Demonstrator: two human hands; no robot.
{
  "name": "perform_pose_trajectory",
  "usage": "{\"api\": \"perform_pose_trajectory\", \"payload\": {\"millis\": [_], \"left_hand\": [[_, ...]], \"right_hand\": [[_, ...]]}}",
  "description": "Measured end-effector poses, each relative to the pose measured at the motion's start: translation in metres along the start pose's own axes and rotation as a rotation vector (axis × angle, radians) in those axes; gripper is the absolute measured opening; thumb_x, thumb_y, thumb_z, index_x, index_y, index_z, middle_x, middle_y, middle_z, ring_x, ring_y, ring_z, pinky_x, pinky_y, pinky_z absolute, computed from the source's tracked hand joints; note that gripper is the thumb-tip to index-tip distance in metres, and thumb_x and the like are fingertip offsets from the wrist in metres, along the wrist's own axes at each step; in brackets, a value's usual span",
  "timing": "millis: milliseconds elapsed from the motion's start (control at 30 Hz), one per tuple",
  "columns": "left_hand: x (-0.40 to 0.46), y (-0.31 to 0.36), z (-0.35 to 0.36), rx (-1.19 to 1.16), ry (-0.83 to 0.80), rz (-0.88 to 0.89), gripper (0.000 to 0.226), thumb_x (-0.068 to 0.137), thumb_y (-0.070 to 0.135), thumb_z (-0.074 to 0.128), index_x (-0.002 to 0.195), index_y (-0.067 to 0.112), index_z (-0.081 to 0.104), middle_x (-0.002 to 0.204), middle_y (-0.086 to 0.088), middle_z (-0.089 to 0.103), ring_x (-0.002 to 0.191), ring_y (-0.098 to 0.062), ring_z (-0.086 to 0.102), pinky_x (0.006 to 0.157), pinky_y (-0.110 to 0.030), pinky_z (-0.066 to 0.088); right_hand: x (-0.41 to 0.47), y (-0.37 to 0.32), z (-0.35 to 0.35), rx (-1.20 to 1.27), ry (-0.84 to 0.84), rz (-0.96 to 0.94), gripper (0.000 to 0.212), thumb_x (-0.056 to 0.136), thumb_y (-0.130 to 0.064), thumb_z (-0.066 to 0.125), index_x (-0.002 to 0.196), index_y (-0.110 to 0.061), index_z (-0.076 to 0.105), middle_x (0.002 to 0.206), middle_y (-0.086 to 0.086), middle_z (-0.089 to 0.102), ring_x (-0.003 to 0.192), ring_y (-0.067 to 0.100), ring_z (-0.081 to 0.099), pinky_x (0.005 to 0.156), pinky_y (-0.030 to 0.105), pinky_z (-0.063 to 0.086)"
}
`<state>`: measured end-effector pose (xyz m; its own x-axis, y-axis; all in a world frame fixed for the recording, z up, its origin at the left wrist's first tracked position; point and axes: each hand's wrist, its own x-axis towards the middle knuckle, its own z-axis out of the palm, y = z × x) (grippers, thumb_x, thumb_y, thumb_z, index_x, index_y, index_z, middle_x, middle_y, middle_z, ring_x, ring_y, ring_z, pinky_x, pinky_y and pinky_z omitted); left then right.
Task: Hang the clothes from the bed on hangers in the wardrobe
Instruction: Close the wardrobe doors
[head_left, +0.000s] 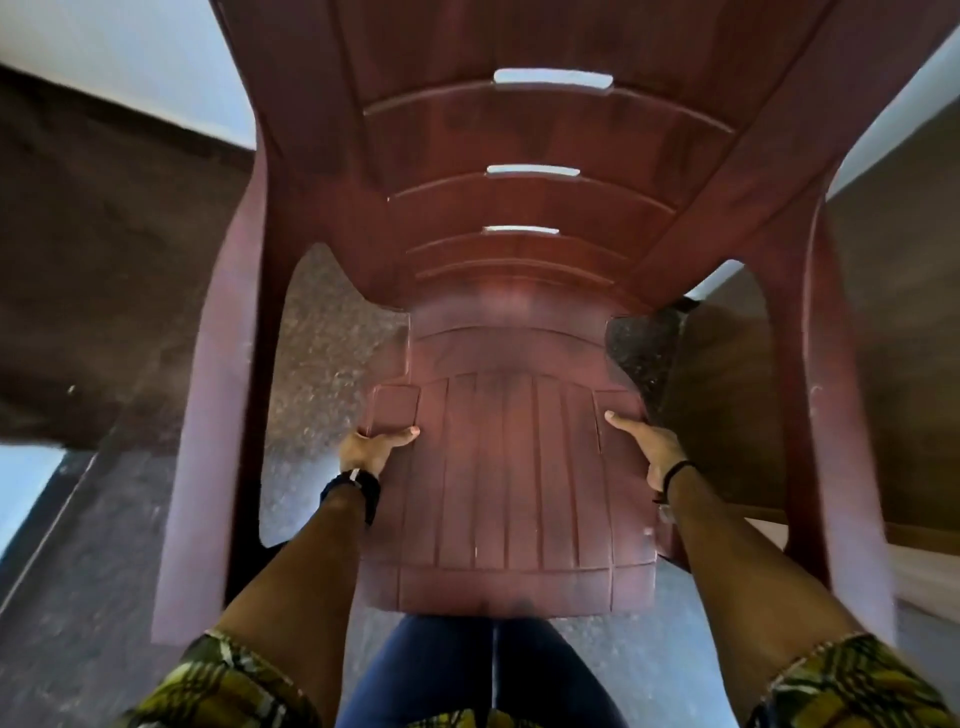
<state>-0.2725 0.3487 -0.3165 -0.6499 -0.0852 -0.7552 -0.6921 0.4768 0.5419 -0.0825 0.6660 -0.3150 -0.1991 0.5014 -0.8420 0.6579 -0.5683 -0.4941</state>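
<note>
Gripping from both sides, the two hands clamp on the seat of a maroon plastic chair (511, 467): the left hand (370, 448) has its thumb laid flat across the top of the seat's left edge and its other fingers curled under out of sight, and the right hand (652, 446) mirrors it on the right edge, thumb on top, fingers wrapped beneath. A dark band sits at each wrist. The seat's front edge lies just above the person's legs in dark blue trousers (470, 675), and yellow-patterned sleeves (852, 680) end near the elbows. The chair is moulded in one piece, its seat ribbed with straight lengthwise grooves, its backrest curving up and away in arched bands cut by three narrow slots that show light through. Arched armrest supports and legs frame it left and right, leaving open gaps through which a speckled grey floor (332, 332) shows. Dark brown surfaces (104, 234) lie well apart on either side, with pale wall (130, 47) above. Neither clothes, bed, hangers nor wardrobe can be made out in this view; much of the outer frame is blurred.
</note>
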Motion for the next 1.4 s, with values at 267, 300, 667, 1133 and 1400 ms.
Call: {"api": "perform_pose_trajectory", "payload": {"millis": [267,300,667,1133,1400], "left_hand": [[0.064,0.092,0.088,0.154,-0.165,0.033,0.068,0.050,0.027,0.094,0.110,0.007,0.068,0.107,-0.008,0.070,0.104,-0.026,0.065,0.098,-0.043,0.049],[0.069,0.099,0.097,0.175,-0.171,0.032,0.066,0.050,0.028,0.094,0.107,0.007,0.070,0.105,-0.007,0.071,0.103,-0.026,0.065,0.098,-0.043,0.049],[0.126,0.128,0.199,0.255,-0.164,0.030,0.050,0.054,0.022,0.093,0.096,0.012,0.067,0.076,0.008,0.064,0.073,-0.012,0.062,0.079,-0.030,0.048],[0.194,0.116,0.271,0.244,-0.175,-0.020,0.058,0.061,0.023,0.090,0.111,0.010,0.065,0.104,-0.006,0.069,0.096,-0.027,0.064,0.094,-0.043,0.050],[0.221,0.125,0.292,0.262,-0.163,-0.022,0.068,0.057,0.026,0.092,0.116,0.007,0.065,0.108,-0.008,0.069,0.099,-0.026,0.064,0.095,-0.042,0.050]], "right_hand": [[0.059,-0.034,-0.029,0.109,0.171,0.046,0.072,0.068,-0.035,0.086,0.125,0.000,0.060,0.128,0.012,0.061,0.118,0.030,0.057,0.106,0.045,0.043],[0.065,-0.035,-0.032,0.118,0.184,0.037,0.070,0.069,-0.034,0.085,0.125,0.000,0.060,0.129,0.012,0.060,0.119,0.030,0.055,0.107,0.045,0.042],[0.168,-0.036,-0.055,0.206,0.203,0.112,0.066,0.079,-0.030,0.077,0.134,-0.003,0.052,0.137,0.015,0.053,0.127,0.033,0.048,0.110,0.050,0.036],[0.275,-0.035,-0.065,0.171,0.223,0.194,0.079,0.075,-0.032,0.081,0.140,-0.004,0.044,0.143,0.014,0.046,0.131,0.033,0.044,0.108,0.053,0.038],[0.305,-0.047,-0.066,0.177,0.182,0.218,0.083,0.074,-0.035,0.081,0.141,-0.004,0.042,0.144,0.014,0.045,0.131,0.033,0.044,0.109,0.052,0.036]]}}
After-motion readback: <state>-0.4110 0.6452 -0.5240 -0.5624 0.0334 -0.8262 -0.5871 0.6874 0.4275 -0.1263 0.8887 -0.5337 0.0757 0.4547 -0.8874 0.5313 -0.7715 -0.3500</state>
